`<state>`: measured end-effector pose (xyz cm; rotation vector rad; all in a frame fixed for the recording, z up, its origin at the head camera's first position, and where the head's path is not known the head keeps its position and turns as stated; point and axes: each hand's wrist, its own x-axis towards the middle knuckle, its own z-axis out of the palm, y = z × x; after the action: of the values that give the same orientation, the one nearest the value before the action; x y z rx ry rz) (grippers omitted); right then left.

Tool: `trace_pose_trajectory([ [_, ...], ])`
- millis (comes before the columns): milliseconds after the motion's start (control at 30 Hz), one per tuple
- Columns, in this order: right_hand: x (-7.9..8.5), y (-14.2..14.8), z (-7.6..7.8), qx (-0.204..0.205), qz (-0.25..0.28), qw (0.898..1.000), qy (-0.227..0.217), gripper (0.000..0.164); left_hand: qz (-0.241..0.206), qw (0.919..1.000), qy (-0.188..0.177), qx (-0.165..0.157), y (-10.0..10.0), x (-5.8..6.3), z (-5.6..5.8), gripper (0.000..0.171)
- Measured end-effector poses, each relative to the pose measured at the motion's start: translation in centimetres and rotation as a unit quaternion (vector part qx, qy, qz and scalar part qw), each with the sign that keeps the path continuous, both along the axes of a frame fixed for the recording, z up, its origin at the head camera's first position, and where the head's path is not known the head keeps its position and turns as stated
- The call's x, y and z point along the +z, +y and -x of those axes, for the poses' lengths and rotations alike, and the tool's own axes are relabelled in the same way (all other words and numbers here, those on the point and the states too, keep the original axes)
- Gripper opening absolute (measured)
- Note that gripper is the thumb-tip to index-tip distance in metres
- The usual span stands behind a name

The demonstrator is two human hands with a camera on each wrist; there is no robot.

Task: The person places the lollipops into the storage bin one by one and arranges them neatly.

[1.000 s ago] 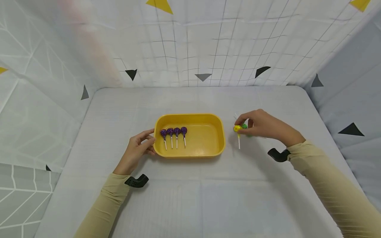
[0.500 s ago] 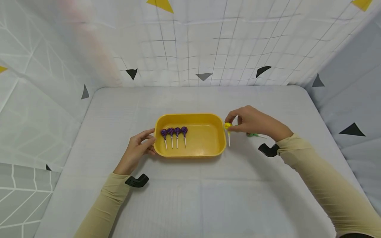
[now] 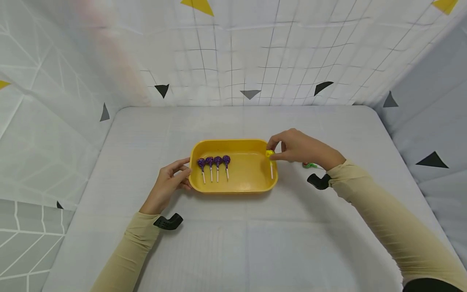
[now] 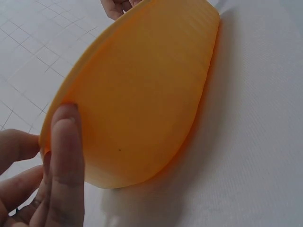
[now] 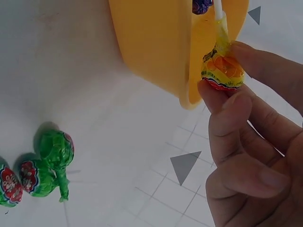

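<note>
A yellow-wrapped lollipop (image 3: 270,153) with a white stick is pinched between the thumb and fingers of my right hand (image 3: 300,148). It overlaps the right end of a yellow tray (image 3: 251,172), stick pointing toward me. In the right wrist view the lollipop's wrapper (image 5: 222,73) appears close by the tray rim (image 5: 189,97). At the tray's left end my left hand (image 3: 166,182) grips the rim, thumb and fingers on either side of the wall (image 4: 137,104). Several purple lollipops (image 3: 217,160) lie side by side in the left half of the tray, sticks toward me.
Green-wrapped lollipops (image 5: 57,149) lie on the white-covered table (image 3: 219,243) right of the tray, partly hidden by my right hand in the head view. Patterned white cloth (image 3: 255,52) rises behind the table and at both sides.
My right hand has carried the yellow lollipop leftward from beside the green ones to over the tray's right end. The left hand has stayed at the tray.
</note>
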<state>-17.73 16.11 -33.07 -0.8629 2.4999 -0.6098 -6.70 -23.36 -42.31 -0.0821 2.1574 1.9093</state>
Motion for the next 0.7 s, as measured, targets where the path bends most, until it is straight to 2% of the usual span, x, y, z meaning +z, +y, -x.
trace_pose_trajectory([
  [500, -0.7, -3.2, 0.9, -0.008, -0.045, 0.999, 0.000, 0.022, -0.001, 1.0000, -0.001, -0.001, -0.1, -0.2, 0.1, 0.051],
  [700, -1.1, -4.5, 1.2, 0.008, -0.046, 0.999, 0.018, 0.020, -0.002, 1.0000, 0.000, -0.003, -0.1, -0.2, 0.1, 0.052],
])
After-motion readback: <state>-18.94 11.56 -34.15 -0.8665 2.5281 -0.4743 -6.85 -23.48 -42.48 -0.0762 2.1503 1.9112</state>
